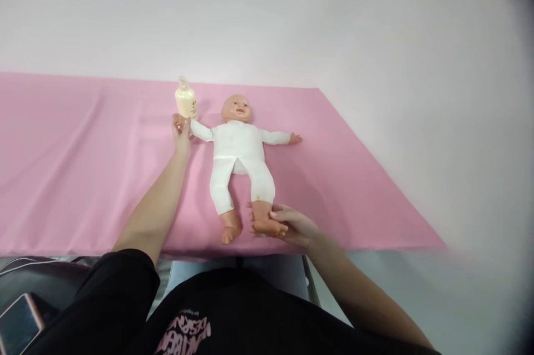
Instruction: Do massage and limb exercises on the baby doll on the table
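- Fingers of the left hand (181, 131) are pinched shut on the doll's hand at the end of its outstretched arm, at the far side of the worktop.
- Fingers of the right hand (287, 225) curl closed around one foot of the doll (238, 160), at the near edge of the worktop; the thumb lies on top of the foot.
- The doll lies on its back, head away from the person, arms spread, legs toward the near edge. It wears a white one-piece suit; head, hands and feet are bare plastic.
- A small cream bottle (186, 100) stands upright just beyond the left hand, near the doll's head. It carries a dark mark too small to read.
- The worktop is covered by a pink cloth (75, 154) with soft creases, running off the left edge of the view. Behind it is a plain pale wall, and pale floor shows to the right.
- A phone (19, 324) lies at the lower left, screen dark.
- The person's black top (233, 316) bears pink lettering, seen upside down and not legible.
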`<state>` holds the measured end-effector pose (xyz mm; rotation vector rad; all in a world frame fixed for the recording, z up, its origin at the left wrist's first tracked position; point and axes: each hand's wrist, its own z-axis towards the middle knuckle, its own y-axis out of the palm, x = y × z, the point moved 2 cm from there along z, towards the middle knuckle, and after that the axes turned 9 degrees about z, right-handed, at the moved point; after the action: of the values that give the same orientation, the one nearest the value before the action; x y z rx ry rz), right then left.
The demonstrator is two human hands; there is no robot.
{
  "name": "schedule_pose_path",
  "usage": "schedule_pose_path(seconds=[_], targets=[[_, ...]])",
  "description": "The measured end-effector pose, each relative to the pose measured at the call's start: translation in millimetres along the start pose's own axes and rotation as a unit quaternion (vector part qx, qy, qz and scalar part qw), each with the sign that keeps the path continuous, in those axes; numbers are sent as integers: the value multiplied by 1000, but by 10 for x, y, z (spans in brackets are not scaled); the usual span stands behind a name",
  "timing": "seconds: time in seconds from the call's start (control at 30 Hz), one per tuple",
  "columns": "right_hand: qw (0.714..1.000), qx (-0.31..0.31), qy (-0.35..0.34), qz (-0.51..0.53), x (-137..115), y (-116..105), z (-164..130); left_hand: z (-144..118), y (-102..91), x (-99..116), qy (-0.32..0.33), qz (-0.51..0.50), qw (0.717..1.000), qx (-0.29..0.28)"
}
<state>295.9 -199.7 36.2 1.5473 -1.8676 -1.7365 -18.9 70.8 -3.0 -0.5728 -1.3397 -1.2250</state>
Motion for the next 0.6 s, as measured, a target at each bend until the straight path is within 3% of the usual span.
schedule_pose_path(seconds=[0.1, 0.2, 0.3, 0.47, 0.53, 0.6], targets=[[1000, -18, -7, -11, -249, 69, 17, -102, 116, 16, 110, 85, 986, -95], [999, -44, 13, -25, -530, 75, 154, -275, 228, 52, 188, 192, 949, -167], [998, -40, 33, -17, -786, -20, 405, -459, 314, 115, 257, 311, 885, -233], [1000, 11, 23, -1, -1040, -281, 846, -579, 407, 157, 372, 417, 749, -356], [999, 36, 11, -9, -1058, -376, 948, -571, 421, 146, 382, 442, 716, -382], [999, 37, 4, -22, -1038, -449, 995, -571, 426, 143, 376, 455, 706, -392]])
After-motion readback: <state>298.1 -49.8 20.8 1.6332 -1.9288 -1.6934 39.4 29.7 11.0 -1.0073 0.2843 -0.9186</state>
